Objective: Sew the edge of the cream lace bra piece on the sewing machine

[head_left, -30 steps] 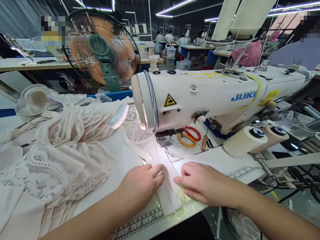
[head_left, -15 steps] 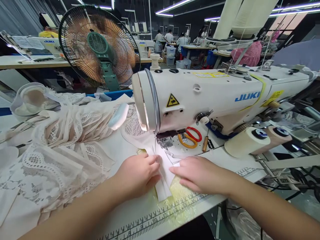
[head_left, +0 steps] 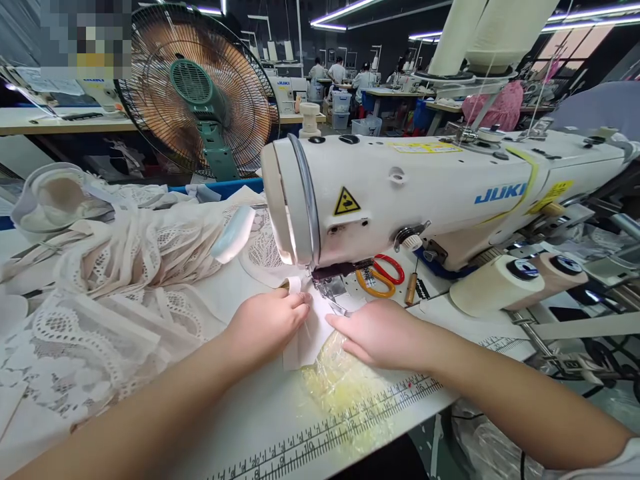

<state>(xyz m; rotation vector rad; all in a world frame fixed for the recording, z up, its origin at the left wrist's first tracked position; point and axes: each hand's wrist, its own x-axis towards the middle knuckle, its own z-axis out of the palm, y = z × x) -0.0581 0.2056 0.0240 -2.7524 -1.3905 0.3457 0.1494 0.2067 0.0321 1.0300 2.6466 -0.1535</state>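
A white piece of fabric (head_left: 313, 337) lies on the machine bed in front of the needle area of a white sewing machine (head_left: 370, 193). My left hand (head_left: 270, 327) is closed on its left part, thumb and fingers pinched together, and a narrow folded strip shows just above the fingertips. My right hand (head_left: 383, 333) lies low at the fabric's right side, index finger and thumb stretched out toward it. The presser foot (head_left: 320, 283) is just beyond both hands. Under the right hand is a yellowed, clear-taped patch (head_left: 345, 380) of the tabletop.
Lace-trimmed pale fabric pieces (head_left: 130, 267) are heaped on the left. Scissors (head_left: 387, 277) with red and orange handles and a wooden-handled tool (head_left: 411, 290) lie beneath the machine arm. Thread cones (head_left: 495, 287) stand at right. A large fan (head_left: 200, 93) is behind.
Both hands have shifted slightly left and away from me, toward the presser foot. The fabric has moved with them; its near end now lies farther left, baring more of the taped patch.
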